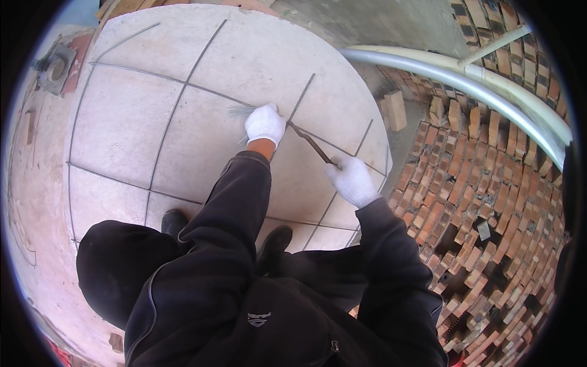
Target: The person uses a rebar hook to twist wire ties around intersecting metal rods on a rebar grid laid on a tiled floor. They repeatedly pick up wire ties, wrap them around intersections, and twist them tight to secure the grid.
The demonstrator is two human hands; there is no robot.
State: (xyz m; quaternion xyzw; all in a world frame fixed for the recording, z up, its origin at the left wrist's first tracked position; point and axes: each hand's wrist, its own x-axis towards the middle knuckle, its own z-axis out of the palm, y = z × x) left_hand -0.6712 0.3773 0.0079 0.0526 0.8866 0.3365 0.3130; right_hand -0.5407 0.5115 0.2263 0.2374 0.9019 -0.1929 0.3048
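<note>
Tie wires (239, 111) bunched in gloved left hand (265, 124), fist closed on them, over rebar grid (174, 107) crossing on concrete slab (128, 116). Hook tool (310, 144) gripped at handle end by right hand (351, 180), tip reaching up-left, just beside left hand. Brick pile (483, 202) to right.

Both arms reached forward in dark sleeves. My left hand (265, 124), white-gloved, was fisted, knuckles up; my right hand (352, 181), also gloved, was clenched lower and further right.
</note>
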